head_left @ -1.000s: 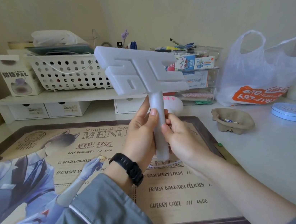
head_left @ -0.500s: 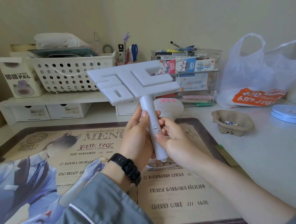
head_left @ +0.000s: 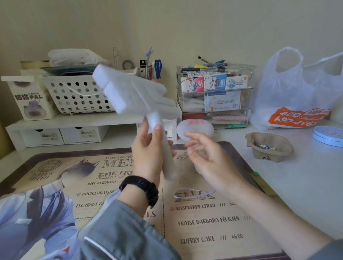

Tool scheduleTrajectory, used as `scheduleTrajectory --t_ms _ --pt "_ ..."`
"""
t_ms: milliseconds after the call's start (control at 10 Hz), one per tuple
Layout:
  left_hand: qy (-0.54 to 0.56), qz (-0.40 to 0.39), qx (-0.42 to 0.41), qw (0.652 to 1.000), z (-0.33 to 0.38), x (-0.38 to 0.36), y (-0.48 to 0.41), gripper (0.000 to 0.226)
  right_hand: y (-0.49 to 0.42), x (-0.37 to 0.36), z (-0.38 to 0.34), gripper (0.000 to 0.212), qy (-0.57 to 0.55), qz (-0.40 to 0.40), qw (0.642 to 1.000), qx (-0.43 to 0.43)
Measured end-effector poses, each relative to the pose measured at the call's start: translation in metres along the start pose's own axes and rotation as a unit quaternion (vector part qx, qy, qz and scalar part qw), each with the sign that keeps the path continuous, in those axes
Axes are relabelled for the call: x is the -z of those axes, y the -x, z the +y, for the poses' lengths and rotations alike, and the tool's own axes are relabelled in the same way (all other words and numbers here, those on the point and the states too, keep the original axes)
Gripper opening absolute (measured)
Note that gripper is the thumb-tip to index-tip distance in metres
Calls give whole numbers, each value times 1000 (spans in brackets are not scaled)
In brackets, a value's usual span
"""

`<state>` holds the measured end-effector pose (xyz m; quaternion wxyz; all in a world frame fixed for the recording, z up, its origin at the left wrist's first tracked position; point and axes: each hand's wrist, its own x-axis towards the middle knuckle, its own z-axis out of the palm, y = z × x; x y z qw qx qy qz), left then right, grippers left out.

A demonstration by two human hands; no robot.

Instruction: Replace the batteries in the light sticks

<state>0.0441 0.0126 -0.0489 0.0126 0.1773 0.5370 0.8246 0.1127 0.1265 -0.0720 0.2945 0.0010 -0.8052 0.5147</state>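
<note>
Above printed menu mat (head_left: 212, 229) on cluttered white desk (head_left: 326, 185): left hand (head_left: 149, 152) clamps blurred light stick (head_left: 133, 95) handle, head tilted up-left; right hand (head_left: 209, 157) open, just beside.

I'm looking at a home desk (head_left: 304, 188) against a plain wall. A printed menu mat (head_left: 201, 230), a white basket (head_left: 75, 99) on a shelf riser (head_left: 67, 122), clear stationery drawers (head_left: 216, 93) and a plastic shopping bag (head_left: 287, 92) show it.

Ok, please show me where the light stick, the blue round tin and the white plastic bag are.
light stick (head_left: 131, 93), head view, on its flat white top.
blue round tin (head_left: 334, 136), head view, middle of its lid.
white plastic bag (head_left: 287, 90), head view, on its front side.
</note>
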Motion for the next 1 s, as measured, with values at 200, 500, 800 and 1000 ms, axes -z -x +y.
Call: scheduleTrajectory --t_ms 200,500,800,1000 --pt "-308 89 -95 942 -10 24 -13 53 4 9 12 38 390 -68 918 -28" --pt "-553 56 8 831 -27 34 -10 26 2 13 32 43 412 9 905 -109" --pt "-524 53 49 848 -27 30 -10 37 -1 17 35 44 358 -13 928 -101" --pt "-482 29 67 873 -29 36 -17 44 -2 20 34 36 322 -22 942 -89"
